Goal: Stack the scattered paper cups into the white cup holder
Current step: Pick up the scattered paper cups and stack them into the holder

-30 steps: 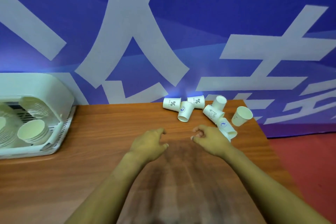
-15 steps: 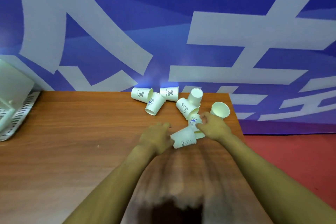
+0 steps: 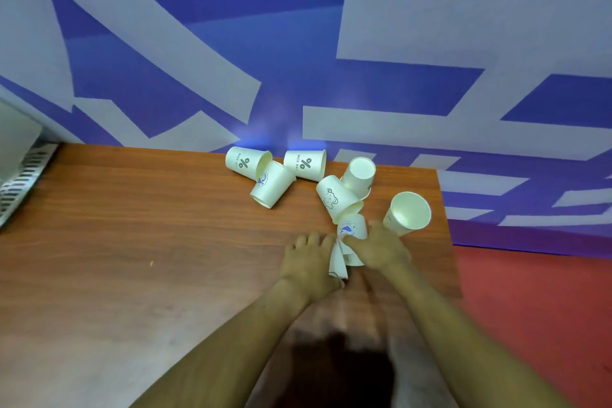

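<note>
Seven paper cups are in sight on the wooden table (image 3: 139, 242), all gathered toward its far right corner under the blue and white wall banner (image 3: 298, 43). Both hands meet just in front of that cluster. The left hand (image 3: 309, 263) has its fingers curled round a cup with a dark printed mark (image 3: 337, 263), holding it on its side. The right hand (image 3: 381, 248) is curled over the cup with a blue logo (image 3: 351, 225), whose mouth end is hidden under the fingers; the two held cups touch, and I cannot tell whether one sits inside the other. Just behind them lies the cup with a bear drawing (image 3: 336, 197) on its side, touching the cup that shows its white inside (image 3: 359, 174). To the right, near the table edge, a tilted cup (image 3: 409, 212) faces its open mouth at the camera, just beside the right hand. Farther left, against the banner, two cups with a percent sign lie on their sides: the left percent cup (image 3: 243, 162) and the right percent cup (image 3: 306, 164), with a cup bearing a small blue print (image 3: 271, 184) leaning between them. The white cup holder (image 3: 20, 169) shows only as a slatted corner at the far left edge, well apart from every cup.
</note>
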Available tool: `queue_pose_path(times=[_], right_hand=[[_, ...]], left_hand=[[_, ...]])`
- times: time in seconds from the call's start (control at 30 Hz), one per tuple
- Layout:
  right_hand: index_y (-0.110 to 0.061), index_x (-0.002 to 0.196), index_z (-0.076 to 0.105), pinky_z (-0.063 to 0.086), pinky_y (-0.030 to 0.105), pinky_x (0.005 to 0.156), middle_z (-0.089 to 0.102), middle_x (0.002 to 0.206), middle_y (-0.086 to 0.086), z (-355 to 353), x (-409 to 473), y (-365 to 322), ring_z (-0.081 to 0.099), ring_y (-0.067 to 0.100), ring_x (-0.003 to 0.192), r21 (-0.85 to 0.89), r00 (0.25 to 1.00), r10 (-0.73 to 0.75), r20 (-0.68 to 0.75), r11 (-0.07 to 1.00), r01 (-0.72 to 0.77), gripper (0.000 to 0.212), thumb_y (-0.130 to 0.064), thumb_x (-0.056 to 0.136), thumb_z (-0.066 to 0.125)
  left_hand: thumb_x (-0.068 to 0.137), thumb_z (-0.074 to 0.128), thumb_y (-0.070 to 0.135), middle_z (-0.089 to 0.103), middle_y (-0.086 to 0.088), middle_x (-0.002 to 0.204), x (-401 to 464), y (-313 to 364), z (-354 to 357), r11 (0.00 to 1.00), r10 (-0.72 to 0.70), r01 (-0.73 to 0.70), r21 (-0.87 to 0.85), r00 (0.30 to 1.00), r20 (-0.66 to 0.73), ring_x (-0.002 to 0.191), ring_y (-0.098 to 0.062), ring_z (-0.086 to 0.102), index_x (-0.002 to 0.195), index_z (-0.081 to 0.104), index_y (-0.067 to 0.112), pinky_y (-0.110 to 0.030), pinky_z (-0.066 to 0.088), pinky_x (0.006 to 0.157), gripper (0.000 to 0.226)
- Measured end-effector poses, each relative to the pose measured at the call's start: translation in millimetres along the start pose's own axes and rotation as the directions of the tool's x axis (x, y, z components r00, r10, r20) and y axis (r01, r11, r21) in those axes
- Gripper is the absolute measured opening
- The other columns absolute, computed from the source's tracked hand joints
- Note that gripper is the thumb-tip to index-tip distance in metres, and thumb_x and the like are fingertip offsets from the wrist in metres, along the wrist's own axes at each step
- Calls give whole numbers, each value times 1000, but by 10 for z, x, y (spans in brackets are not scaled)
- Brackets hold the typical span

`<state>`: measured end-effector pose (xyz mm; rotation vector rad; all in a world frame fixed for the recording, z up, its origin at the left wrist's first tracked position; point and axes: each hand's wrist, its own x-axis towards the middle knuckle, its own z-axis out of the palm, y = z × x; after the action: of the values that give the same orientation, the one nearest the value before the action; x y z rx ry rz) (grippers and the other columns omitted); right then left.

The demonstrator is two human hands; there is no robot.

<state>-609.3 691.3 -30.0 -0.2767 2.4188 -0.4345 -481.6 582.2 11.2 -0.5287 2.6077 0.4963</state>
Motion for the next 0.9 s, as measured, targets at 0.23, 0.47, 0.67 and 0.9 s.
queue_pose_path(times=[0.23, 0.47, 0.67, 0.9], right_hand=[[-27, 116, 54, 52, 41, 85, 63, 110, -2, -3, -40, -51, 62, 23, 99, 55, 999, -11, 43, 998, 9, 69, -71, 63, 57], [-17, 119, 52, 49, 39, 88, 61, 117, 4, -288, -307, -202, 59, 23, 101, 53, 999, -31, 26, 998, 30, 54, -47, 77, 65], [-22, 131, 44, 45, 33, 82, 55, 124, 7, -501, -733, -423, 55, 24, 108, -8, 997, -67, -33, 998, 67, 61, -49, 80, 62], [-19, 115, 36, 39, 29, 64, 55, 108, 5, -495, -1335, -956, 55, 22, 92, 117, 959, -226, -171, 962, 248, 59, -37, 73, 73]], left_hand=[[81, 65, 49, 40, -1, 142, 80, 25, 16, 999, -28, 29, -25, 999, 32, 128, -27, 40, 143, 28, 23, -40, 34, 103, 77], [80, 64, 52, 42, -1, 140, -120, -192, -187, 995, -46, 47, -86, 999, 11, 126, -27, 44, 141, 28, 22, -38, 38, 99, 77], [79, 68, 46, 33, -3, 138, -582, -436, -574, 979, -76, 47, -198, 987, -138, 115, -29, 53, 141, 28, 22, -39, 48, 88, 77], [73, 73, 40, 38, -2, 121, -1219, -738, -979, 971, -105, 15, -239, 924, -367, 109, -26, 49, 127, 36, 18, -31, 38, 73, 70]])
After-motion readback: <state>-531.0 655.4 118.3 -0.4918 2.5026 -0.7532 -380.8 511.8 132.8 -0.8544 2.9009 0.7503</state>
